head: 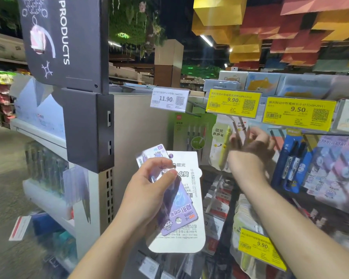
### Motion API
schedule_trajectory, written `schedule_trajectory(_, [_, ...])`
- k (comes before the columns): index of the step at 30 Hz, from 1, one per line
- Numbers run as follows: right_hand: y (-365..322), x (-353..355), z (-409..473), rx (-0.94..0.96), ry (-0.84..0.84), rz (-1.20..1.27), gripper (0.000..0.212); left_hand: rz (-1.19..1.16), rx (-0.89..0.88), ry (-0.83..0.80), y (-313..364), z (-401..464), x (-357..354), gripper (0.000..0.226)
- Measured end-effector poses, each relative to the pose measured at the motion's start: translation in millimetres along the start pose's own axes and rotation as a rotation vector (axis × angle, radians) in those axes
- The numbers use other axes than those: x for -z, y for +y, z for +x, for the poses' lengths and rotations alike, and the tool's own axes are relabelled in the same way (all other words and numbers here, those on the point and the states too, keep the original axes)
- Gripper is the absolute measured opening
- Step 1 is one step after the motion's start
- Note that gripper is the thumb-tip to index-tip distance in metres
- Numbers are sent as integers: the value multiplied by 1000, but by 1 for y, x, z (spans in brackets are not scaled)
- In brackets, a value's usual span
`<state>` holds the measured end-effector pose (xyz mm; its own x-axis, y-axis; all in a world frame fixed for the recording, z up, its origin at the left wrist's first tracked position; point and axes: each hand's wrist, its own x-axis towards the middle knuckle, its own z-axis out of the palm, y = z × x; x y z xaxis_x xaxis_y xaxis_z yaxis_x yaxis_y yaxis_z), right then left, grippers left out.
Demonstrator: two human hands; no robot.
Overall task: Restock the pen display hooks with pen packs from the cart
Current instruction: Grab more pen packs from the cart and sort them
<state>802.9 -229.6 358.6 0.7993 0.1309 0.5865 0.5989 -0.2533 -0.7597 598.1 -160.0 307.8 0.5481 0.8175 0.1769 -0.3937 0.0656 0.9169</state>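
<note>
Fanned in the left hand (149,188) – a few flat card-backed pen packs, white and purple (179,200), gripped between thumb and curled fingers, kept low and ready as stock. Raised at the yellow-green pen pack on its metal display hook (223,143), the right hand (250,152) – fingers loosely curled; hard to tell whether holding anything. No cart in view.

Motion blur smears the right hand (250,150), hiding what its fingers (235,141) hold.

Stationery shop: price tags (233,103), hanging pen packs (222,143).
</note>
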Motion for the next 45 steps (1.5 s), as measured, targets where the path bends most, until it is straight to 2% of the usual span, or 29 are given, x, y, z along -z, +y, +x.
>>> schedule_trajectory(1, [2, 4, -12, 70, -39, 16, 43, -10, -28, -7, -2, 1, -2, 24])
schedule_trajectory(4, [-8, 26, -59, 239, -281, 147, 2, -77, -89, -60, -6, -1, -10, 64])
schedule_trajectory(6, [-12, 34, -81, 356, -382, 155, 11, -81, -106, -85, -11, 0, -13, 90])
schedule_trajectory(7, [-13, 34, -88, 354, -430, 144, 14, -62, -106, -94, -13, -1, -15, 101])
schedule_trajectory(10, [-11, 31, -93, 241, -518, 70, 19, 40, -100, -100, -14, -5, -20, 127])
schedule_trajectory(13, [-15, 31, -92, 136, -566, 20, 20, 162, -97, -77, -15, -9, -23, 137])
schedule_trajectory(17, [-17, 35, -91, 106, -626, -47, 27, 249, -116, 0, -19, -11, -24, 121])
schedule_trajectory(21, [-11, 52, -96, 32, -745, -47, 36, 55, -50, 79, -20, -12, -23, 107])
schedule_trajectory(24, [0, 61, -104, -43, -854, -62, 46, 70, -21, 73, -20, -13, -21, 107])
schedule_trajectory(27, [6, 62, -109, -29, -883, -133, 52, 90, -15, 28, -24, -13, -22, 103])
schedule_trajectory(29, [9, 62, -109, -43, -899, -86, 46, 99, -11, -1, -26, -14, -24, 85])
schedule_trajectory(33, [16, 69, -106, -99, -946, 15, 36, 7, 85, -65, -22, -18, -29, 25])
schedule_trajectory(38, [28, 78, -110, -286, -844, 283, 45, -217, 176, -205, -16, -24, -36, 27])
schedule_trajectory(41, [31, 87, -112, -398, -746, 451, 33, -170, 179, -250, -19, -26, -36, 23])
schedule_trajectory(44, [32, 100, -116, -348, -731, 415, 15, -110, 185, -273, -24, -26, -41, 28])
schedule_trajectory(45, [31, 104, -118, -326, -765, 394, 17, -84, 167, -283, -25, -26, -43, 28])
